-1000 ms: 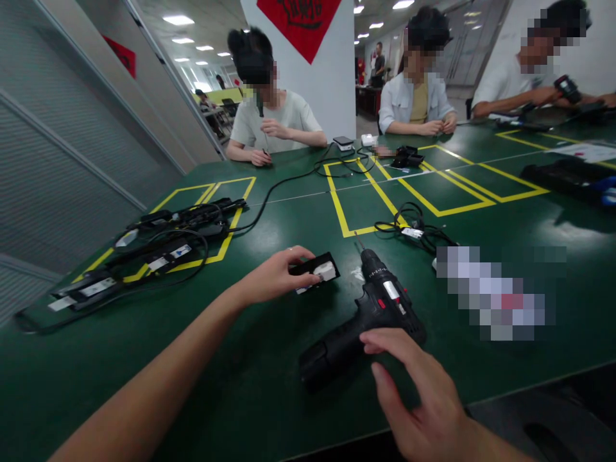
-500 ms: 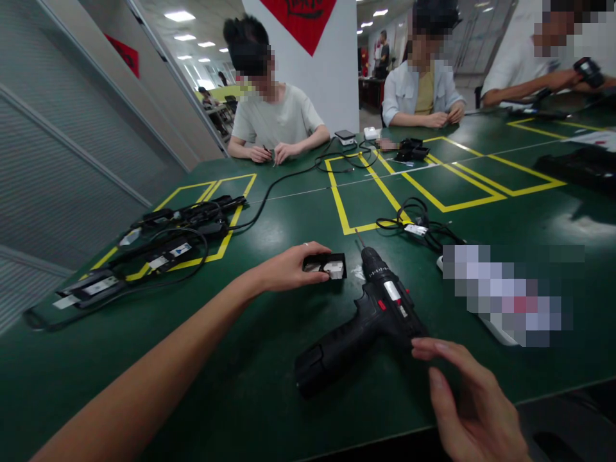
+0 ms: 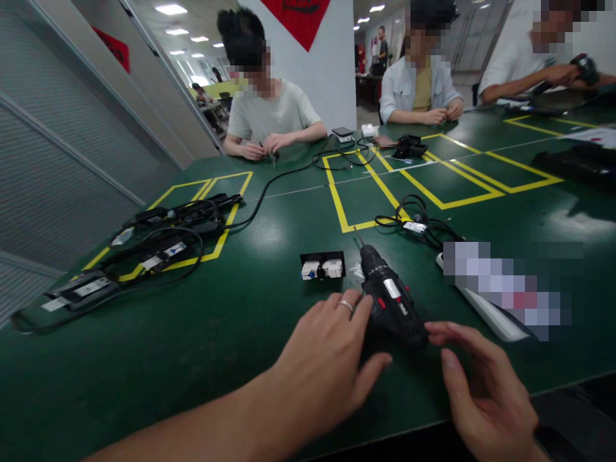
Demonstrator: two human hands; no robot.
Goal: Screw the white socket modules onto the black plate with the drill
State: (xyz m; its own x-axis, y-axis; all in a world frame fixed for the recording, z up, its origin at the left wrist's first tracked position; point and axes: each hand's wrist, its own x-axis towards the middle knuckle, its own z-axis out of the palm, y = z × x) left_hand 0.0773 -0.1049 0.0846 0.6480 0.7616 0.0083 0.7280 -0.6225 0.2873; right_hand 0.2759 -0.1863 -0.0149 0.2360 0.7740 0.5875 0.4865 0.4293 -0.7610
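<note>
Loosely spreading the left hand [image 3: 323,346] over a black plastic cordless drill [image 3: 392,298] on the glossy green table [image 3: 168,359] and curving the right hand [image 3: 491,388], with thumb apart, by its rear, with a small black rectangular box of white blocks [image 3: 310,269] left of its chuck.

I cannot surely read any text: the marks around the collar [image 3: 374,262] of the drill [image 3: 394,298] are too small, the white labels [image 3: 95,290] too blurred, the red sign [image 3: 303,24] cut off.
</note>
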